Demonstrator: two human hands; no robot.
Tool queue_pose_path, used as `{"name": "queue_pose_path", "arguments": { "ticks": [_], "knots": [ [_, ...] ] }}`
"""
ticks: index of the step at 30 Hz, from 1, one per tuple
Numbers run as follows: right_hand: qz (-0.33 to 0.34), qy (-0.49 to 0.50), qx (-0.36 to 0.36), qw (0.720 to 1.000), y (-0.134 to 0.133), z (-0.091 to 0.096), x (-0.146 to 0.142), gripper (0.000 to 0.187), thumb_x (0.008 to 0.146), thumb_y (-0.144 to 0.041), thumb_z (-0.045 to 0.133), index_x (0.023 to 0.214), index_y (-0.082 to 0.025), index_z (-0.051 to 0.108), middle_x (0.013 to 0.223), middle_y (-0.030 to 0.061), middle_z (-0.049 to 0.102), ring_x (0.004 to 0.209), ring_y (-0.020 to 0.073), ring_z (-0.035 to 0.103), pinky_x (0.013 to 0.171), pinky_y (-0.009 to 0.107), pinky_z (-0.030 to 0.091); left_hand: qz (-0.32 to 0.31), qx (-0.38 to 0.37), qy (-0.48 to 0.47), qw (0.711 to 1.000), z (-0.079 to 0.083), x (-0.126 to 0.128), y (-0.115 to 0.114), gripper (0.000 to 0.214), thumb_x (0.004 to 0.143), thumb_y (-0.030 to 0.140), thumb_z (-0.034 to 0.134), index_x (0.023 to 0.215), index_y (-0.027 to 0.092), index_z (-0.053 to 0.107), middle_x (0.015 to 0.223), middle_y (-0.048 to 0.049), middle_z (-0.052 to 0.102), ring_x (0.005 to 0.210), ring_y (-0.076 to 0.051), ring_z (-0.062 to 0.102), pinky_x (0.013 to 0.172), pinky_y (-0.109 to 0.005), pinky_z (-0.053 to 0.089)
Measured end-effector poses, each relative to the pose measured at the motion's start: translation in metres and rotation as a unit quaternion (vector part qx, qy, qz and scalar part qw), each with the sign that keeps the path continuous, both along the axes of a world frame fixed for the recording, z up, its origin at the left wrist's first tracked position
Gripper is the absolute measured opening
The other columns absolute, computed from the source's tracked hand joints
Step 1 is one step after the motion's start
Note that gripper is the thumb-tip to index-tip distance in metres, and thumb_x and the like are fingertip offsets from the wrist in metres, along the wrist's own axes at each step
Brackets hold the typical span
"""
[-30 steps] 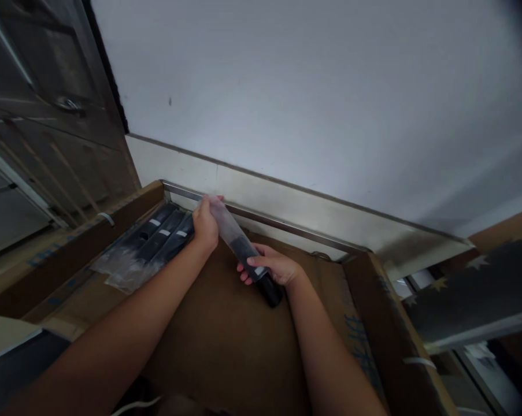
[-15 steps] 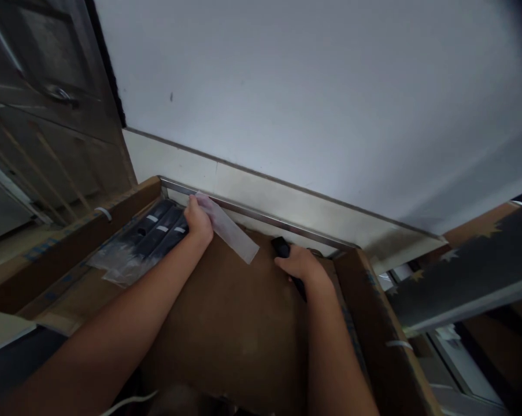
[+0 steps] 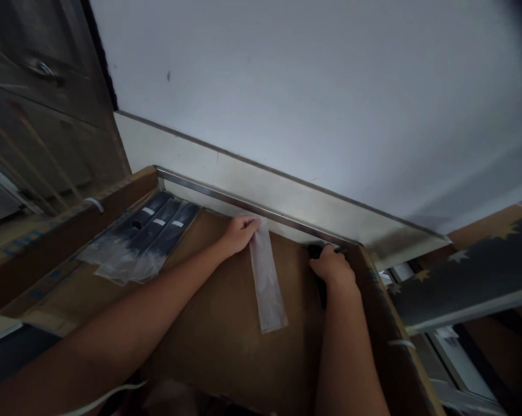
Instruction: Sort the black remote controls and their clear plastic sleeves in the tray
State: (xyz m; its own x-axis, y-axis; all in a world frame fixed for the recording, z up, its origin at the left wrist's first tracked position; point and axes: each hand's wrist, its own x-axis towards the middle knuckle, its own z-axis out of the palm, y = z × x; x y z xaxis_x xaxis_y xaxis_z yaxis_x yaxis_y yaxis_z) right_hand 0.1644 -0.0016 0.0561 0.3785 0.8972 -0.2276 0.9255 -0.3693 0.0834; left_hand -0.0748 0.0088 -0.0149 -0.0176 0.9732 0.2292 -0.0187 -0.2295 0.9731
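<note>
Closed in a pinch, the person's left hand has hold of the upper end of a long, narrow, translucent plastic sleeve, while the right hand curls over a slim black object; from where I stand I cannot tell how firm that second grip is, since its fingertips are hidden. Biggest is a plain whitish wall, and below it a worktop of brown cardboard with raised sides. On its left part lie three long dark packages in clear plastic, side by side, touched by neither hand. Next in size, the sleeve trails toward the person, flat and seemingly empty. Near the right side, partly under the hand, is the black object. As things lie, I would judge it out of any plastic, with the sleeve not yet put down and three packages wrapped. Smallest are the packages' white labels.
</note>
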Motion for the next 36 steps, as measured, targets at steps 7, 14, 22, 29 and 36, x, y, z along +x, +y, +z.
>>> {"name": "queue_pose_path", "arguments": {
  "ticks": [7,14,22,29,36],
  "knots": [
    [0.016,0.017,0.031,0.999,0.001,-0.004,0.001,0.053,0.092,-0.029,0.055,0.144,-0.02,0.051,0.14,0.0251,0.05,0.129,0.0395,0.056,0.098,0.048,0.05,-0.035,0.034,0.116,0.992,0.006,-0.003,0.0,0.034,0.084,0.043,0.061,0.061,0.018,0.054,0.059,0.004,0.046,0.059,-0.011,0.041,0.057,-0.026,0.03],
    [-0.008,0.009,0.031,0.999,0.002,-0.003,0.002,0.055,0.089,-0.025,0.06,0.143,-0.021,0.053,0.144,0.0276,0.044,0.132,0.0408,0.05,0.098,0.048,0.048,-0.062,0.022,0.128,0.99,0.008,-0.003,-0.001,0.027,0.083,0.04,0.062,0.068,0.017,0.061,0.061,0.0039,0.048,0.06,-0.011,0.042,0.059,-0.026,0.03],
    [0.002,-0.006,0.063,0.998,0.004,-0.011,0.001,0.046,0.093,-0.025,0.053,0.137,-0.012,0.057,0.138,0.0278,0.048,0.129,0.0388,0.052,0.1,0.044,0.047,-0.054,0.014,0.133,0.99,0.007,-0.003,0.001,0.024,0.083,0.037,0.063,0.07,0.016,0.064,0.062,0.0035,0.052,0.061,-0.011,0.044,0.06,-0.026,0.033],
    [0.027,-0.057,0.067,0.996,0.007,-0.016,-0.003,0.043,0.094,-0.017,0.043,0.128,-0.004,0.065,0.139,0.0292,0.051,0.132,0.0398,0.047,0.101,0.044,0.046,-0.051,0.02,0.13,0.99,0.006,-0.003,0.001,0.025,0.083,0.037,0.063,0.069,0.017,0.063,0.063,0.0027,0.052,0.063,-0.013,0.046,0.061,-0.027,0.033],
    [0.027,-0.066,0.069,0.995,0.006,-0.017,-0.004,0.045,0.093,-0.017,0.042,0.13,-0.004,0.064,0.141,0.0263,0.053,0.133,0.0397,0.046,0.105,0.048,0.044,-0.051,0.035,0.136,0.989,0.004,-0.003,0.002,0.024,0.084,0.036,0.062,0.068,0.018,0.062,0.064,0.0024,0.052,0.063,-0.013,0.045,0.06,-0.027,0.032]
  ]
}}
